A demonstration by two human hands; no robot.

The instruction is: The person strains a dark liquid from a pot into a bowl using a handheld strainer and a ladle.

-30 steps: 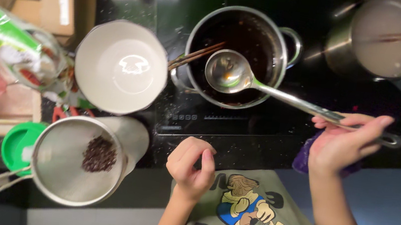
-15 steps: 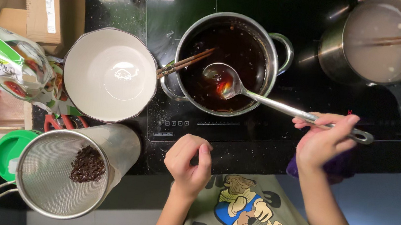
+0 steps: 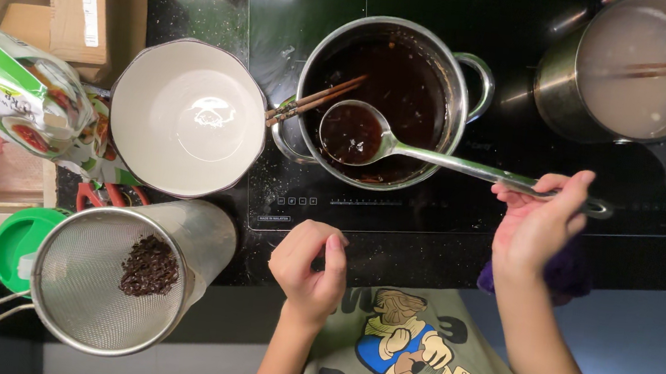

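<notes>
Here, in the head view, your right hand (image 3: 542, 223) grips the handle end of the steel ladle (image 3: 372, 137), keeping its bowl level over the steel pot (image 3: 393, 102) so the dark liquid in it does not spill. Your left hand (image 3: 309, 264) hangs loosely curled and empty above the stove's front edge. The pot holds dark liquid and a pair of chopsticks (image 3: 314, 100). Beside it stands an empty white bowl (image 3: 188, 118). A mesh strainer (image 3: 109, 280) with dark dregs rests on a metal cup.
</notes>
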